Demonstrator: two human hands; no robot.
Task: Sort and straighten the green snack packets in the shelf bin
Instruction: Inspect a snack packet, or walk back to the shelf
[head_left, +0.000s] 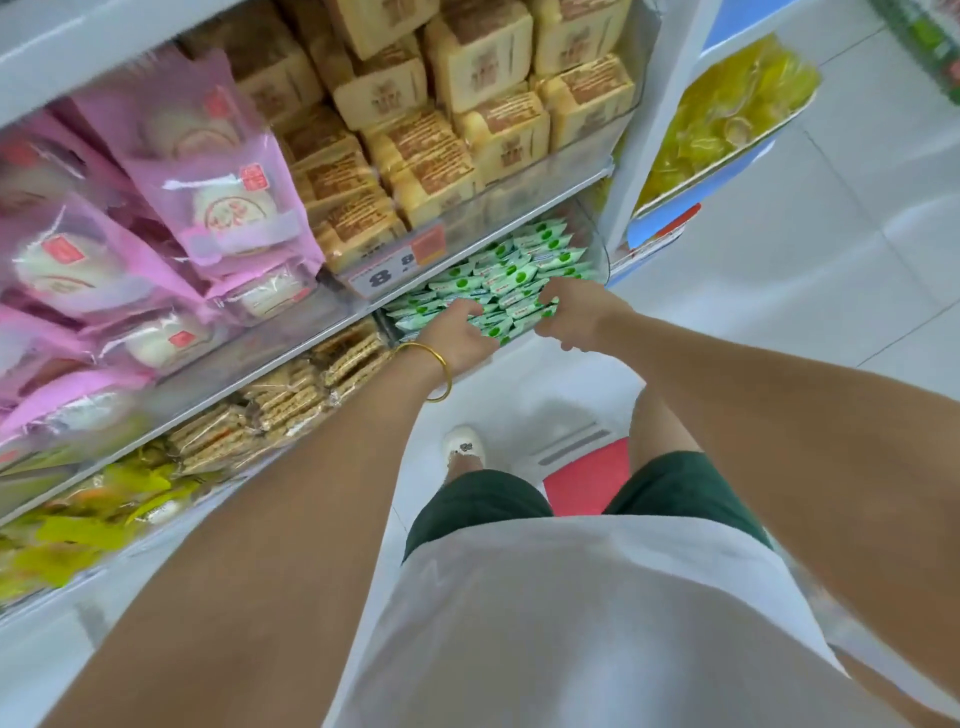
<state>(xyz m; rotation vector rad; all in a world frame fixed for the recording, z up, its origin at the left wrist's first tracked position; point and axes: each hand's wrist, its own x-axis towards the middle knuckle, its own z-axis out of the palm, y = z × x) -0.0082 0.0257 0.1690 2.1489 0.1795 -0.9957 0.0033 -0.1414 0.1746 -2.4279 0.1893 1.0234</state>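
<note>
At frame centre, a clear shelf bin (598, 249) holds a loose heap of green packets (519, 270). The left hand (457, 332) curls around packets at the heap's near edge, and the right hand (576, 312) pinches packets just beside it. The bin above holds tan packets (467, 104); pink packets (208, 171) fill the upper left.

Snack packets (511, 278) lie in the bin (594, 236), right of what seem crackers (291, 395)
</note>
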